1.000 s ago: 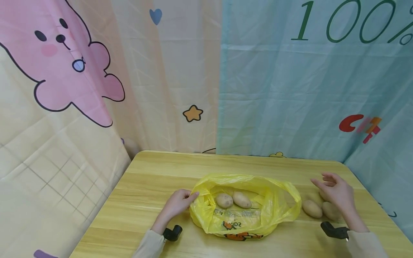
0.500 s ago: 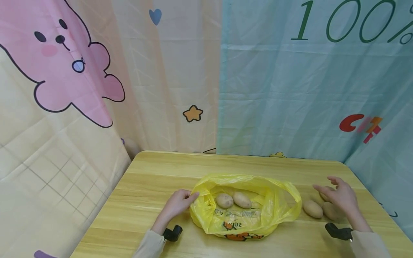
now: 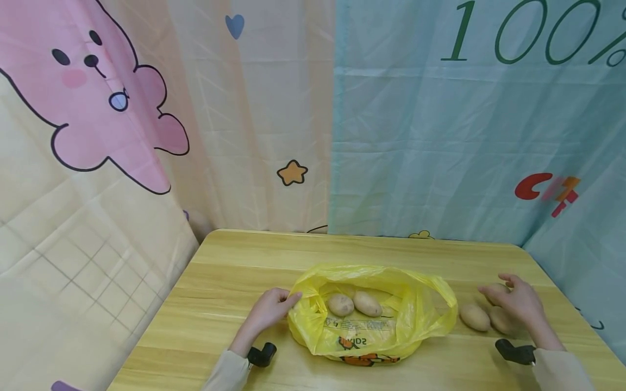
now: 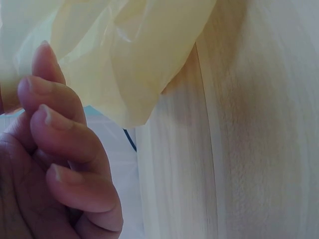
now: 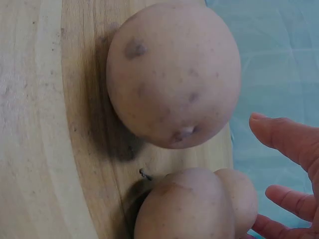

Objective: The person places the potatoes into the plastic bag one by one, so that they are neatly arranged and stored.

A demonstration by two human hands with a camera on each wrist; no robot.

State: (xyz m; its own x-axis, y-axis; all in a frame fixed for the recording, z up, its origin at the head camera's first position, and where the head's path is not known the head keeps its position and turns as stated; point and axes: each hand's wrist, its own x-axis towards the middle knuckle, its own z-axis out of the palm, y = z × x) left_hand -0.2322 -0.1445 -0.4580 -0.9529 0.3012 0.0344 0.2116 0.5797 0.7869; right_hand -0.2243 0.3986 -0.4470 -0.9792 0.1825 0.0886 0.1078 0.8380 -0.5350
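In the head view my left hand pinches the left rim of a yellow plastic bag between thumb and fingers. The left wrist view has the hand's curled fingers beside the thin film of the bag. Two potatoes lie inside the wide-mouthed bag. To its right sit three more potatoes on the table. Above these is my right hand, fingers spread about the farthest potato. In the right wrist view, the thumb is apart from the potatoes; whether the other fingertips touch the far potato is unclear.
A wooden table carries everything, its far edge close to a printed curtain. The bag's loose handle loop reaches right, near the loose potatoes. Black wrist mounts stick out from both wrists.
My right hand has moved slightly right and towards me, lowering around the farthest loose potato. My left hand, the bag and the potatoes stay where they were.
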